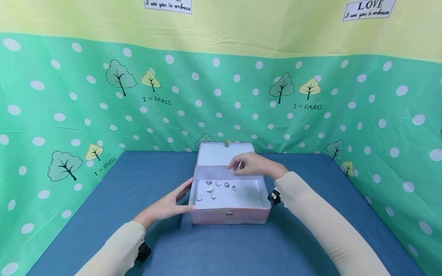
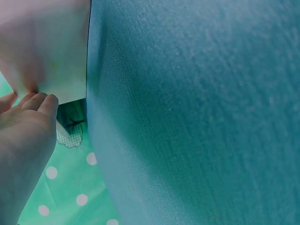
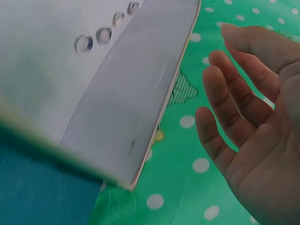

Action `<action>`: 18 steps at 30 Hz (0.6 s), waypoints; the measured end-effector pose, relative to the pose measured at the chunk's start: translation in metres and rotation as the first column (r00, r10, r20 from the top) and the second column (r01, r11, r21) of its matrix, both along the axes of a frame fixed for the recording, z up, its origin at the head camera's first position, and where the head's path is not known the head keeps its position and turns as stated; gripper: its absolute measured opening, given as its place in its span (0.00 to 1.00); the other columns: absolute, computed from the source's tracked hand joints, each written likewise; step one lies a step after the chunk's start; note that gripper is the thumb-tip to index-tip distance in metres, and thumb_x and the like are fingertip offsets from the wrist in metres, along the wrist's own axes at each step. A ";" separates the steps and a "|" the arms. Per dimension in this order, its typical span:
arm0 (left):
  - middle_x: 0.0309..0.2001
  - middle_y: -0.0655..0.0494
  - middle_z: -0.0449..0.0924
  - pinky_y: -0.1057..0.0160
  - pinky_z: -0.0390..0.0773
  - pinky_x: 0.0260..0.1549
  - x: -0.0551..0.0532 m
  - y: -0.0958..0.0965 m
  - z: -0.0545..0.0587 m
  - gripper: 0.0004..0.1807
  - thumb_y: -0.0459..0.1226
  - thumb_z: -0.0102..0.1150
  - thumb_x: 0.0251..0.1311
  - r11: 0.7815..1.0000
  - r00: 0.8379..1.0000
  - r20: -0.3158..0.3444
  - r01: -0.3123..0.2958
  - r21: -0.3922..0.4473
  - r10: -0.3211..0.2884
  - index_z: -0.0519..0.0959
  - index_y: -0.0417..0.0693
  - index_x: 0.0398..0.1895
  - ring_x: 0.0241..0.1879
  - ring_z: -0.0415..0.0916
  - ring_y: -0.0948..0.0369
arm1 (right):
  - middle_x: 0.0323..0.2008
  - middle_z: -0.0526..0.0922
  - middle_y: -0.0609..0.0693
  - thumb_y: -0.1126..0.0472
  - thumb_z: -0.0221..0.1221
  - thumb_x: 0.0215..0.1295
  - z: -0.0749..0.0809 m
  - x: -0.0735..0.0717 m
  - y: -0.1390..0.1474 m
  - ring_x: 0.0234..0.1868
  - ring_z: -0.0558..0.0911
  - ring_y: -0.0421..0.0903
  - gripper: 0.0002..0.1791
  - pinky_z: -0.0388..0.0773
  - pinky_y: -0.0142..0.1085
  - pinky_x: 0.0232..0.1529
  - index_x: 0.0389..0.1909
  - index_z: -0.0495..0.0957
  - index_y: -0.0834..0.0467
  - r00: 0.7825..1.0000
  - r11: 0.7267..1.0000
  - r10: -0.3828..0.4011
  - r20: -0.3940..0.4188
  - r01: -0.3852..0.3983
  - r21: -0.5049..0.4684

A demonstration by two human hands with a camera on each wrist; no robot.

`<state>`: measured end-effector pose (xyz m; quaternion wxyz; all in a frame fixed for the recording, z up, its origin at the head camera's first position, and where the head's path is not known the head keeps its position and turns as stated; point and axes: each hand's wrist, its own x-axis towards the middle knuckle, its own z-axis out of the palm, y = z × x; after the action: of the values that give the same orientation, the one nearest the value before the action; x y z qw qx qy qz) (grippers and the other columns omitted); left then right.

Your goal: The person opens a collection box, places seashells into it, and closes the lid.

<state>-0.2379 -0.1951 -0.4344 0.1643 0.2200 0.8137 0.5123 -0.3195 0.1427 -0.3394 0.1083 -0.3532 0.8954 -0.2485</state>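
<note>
A person's left hand [image 1: 168,206] braces a shallow pale-pink tin box [image 1: 246,216] on a dark blue tabletop [image 1: 214,249], thumb at the near left corner and extended fingers against the left wall, as the right hand [image 1: 257,164] hangs above the far side, fingers loosely bent, with nothing visible in its grasp. Seven small shell-like pieces [image 1: 209,189] lie apart on the box floor, mostly toward the left: four in an uneven far row, three nearer the left hand. The lid [image 1: 221,154] leans back at the far edge, and a metal latch [image 1: 229,214] marks the near wall. The step appears to be fingerwork among the pieces, and the left hand's job looks to be steadying the tin; light, even pressure should serve best, since a hard push could slide the box and scatter what lies loose inside. For the right hand, a descent from straight above, clear of the far rim and the lid, seems the tidy approach. Thumb and fingertip would suit things so small and probably slick, taken by their edges, with the other fingers tucked away so that neighboring pieces go unbrushed.
</note>
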 end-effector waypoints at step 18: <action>0.81 0.51 0.39 0.38 0.47 0.71 0.001 0.001 0.001 0.53 0.45 0.69 0.63 1.000 1.000 -0.004 0.005 0.011 -0.004 0.43 0.59 0.82 0.78 0.39 0.47 | 0.37 0.83 0.43 0.61 0.64 0.68 -0.015 0.017 0.094 0.40 0.82 0.43 0.11 0.81 0.39 0.42 0.49 0.84 0.57 0.993 0.993 -0.114 -0.017 0.114 -0.001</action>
<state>-0.2372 -0.1938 -0.4332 0.1625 0.2238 0.8109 0.5158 -0.3025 0.2363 -0.3549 0.0863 -0.3034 0.9151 -0.2514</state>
